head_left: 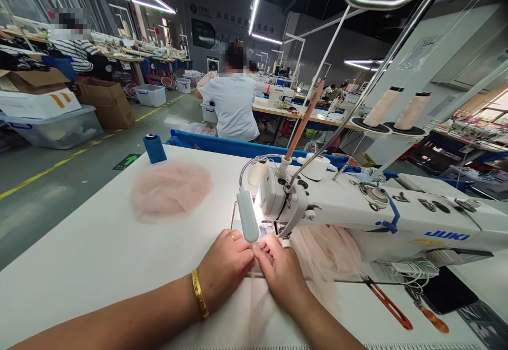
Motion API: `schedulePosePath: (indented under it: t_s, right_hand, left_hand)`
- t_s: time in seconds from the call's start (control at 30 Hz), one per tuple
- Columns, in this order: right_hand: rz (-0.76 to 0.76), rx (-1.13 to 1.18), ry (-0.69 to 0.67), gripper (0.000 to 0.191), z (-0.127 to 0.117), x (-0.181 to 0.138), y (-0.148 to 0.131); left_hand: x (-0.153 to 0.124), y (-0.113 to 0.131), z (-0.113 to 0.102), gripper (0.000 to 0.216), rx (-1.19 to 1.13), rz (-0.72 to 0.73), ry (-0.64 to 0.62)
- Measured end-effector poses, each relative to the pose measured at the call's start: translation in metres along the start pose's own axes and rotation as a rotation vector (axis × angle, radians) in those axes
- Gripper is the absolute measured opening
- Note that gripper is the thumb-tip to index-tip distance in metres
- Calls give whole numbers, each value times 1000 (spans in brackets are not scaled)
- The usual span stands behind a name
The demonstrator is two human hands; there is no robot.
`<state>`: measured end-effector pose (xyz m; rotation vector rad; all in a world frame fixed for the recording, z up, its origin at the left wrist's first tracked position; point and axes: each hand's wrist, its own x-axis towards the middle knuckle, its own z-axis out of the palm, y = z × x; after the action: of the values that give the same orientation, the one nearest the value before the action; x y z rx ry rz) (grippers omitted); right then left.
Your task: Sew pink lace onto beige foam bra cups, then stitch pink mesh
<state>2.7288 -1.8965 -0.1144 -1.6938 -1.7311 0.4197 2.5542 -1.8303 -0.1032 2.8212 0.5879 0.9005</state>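
Observation:
Sheer pale pink tulle fabric [256,307] hangs toward me from under the needle area of a white sewing machine [341,191]. My left hand [224,265] pinches its edge just in front of the presser foot. Close beside it, my right hand [283,268] is closed on the same fabric, thumb and fingers together. The fingertips of both hands nearly meet. A small lamp [248,215] lights the spot above them and partly covers the needle. More gathered pink tulle [325,249] lies under the machine arm, right of my right hand.
A loose heap of pink tulle [172,188] and a blue thread cone [154,149] sit on the left tabletop. Orange-handled thread snips [391,302] and a black phone-like slab [448,289] lie at right. A person in a white shirt [234,106] sits ahead.

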Motion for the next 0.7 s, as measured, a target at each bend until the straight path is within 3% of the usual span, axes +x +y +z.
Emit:
schedulePosePath:
  t_s: [0.3,0.7]
  right_hand:
    - [-180,-83,-47,32,-5,-3,5]
    - [-163,-192,-23,33,-5,0,6]
  left_hand:
    - [-4,0,-7,25,43,-20,-96]
    - [-2,-7,-9,4,49,-80,-196]
